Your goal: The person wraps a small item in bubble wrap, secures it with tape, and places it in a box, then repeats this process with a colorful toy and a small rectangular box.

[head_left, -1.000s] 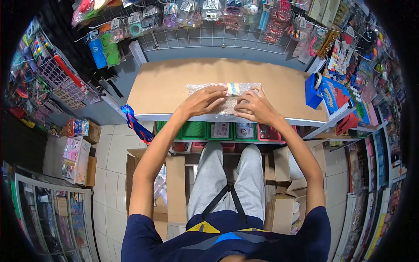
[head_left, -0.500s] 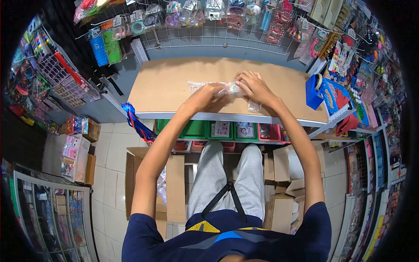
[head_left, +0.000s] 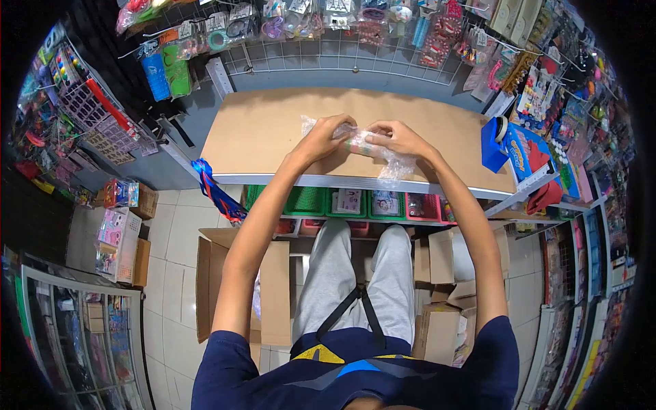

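A sheet of clear bubble wrap (head_left: 396, 169) is around a small item (head_left: 358, 145) with pink and green on it, over the front half of the brown tabletop (head_left: 263, 137). My left hand (head_left: 328, 139) grips the left end of this bundle, fingers curled. On the other end, my right hand (head_left: 399, 139) pinches the wrap between thumb and fingers. One loose flap hangs toward the table's front edge below my right hand, and another sticks out past my left fingers. What exactly the item is cannot be made out.
A blue tape dispenser (head_left: 493, 145) stands at the table's right end, by a blue package (head_left: 523, 154). Red and blue ribbons (head_left: 215, 193) hang at the left corner. Green baskets (head_left: 304, 201) sit under the tabletop. Open cardboard boxes (head_left: 275, 294) flank my legs.
My hands have shifted on the bundle, the right one now lower and pinching. More bubble wrap has come loose and spread toward the front edge, and the coloured item shows between my hands.
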### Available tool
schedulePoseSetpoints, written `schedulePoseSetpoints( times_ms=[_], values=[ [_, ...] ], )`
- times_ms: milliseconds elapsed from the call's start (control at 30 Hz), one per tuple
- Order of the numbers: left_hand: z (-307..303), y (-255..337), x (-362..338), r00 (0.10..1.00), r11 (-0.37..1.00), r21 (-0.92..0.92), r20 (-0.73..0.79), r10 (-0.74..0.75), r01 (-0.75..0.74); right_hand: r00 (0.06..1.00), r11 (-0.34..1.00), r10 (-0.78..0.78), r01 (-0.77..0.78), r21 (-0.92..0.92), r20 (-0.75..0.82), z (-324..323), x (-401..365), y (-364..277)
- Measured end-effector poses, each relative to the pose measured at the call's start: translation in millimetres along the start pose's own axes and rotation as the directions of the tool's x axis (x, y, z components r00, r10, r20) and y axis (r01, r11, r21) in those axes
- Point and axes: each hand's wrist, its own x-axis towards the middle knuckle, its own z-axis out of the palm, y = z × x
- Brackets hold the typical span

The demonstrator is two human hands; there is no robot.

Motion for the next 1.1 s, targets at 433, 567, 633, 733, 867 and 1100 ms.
schedulePoseSetpoints(
  times_ms=[433,567,633,733,867,1100],
  values=[
    [17,22,-13,0.884,0.742,0.669,-0.318,0.342,-0.046,0.970,0.983,0.174,-0.162,0.083,-0.172,27,-18,-10],
    [20,25,-43,0.940,0.822,0.532,-0.127,0.317,-0.205,0.942,0.977,0.211,-0.209,0.036,-0.261,35,-26,-12],
    [23,26,-56,0.973,0.877,0.433,0.001,0.229,-0.207,0.936,0.980,0.199,-0.194,0.047,-0.292,38,-28,-5],
    [22,30,-61,0.983,0.903,0.391,0.122,0.141,-0.178,0.934,0.980,0.177,-0.140,0.141,-0.310,40,-33,1],
    [23,35,-58,0.981,0.905,0.389,0.151,0.120,-0.171,0.885,0.998,0.053,-0.039,0.040,-0.463,43,-65,-29],
    [31,19,-48,0.967,0.810,0.531,0.099,0.234,-0.250,0.864,0.727,-0.332,-0.021,-0.687,-0.378,78,-114,-89]
  ],
)
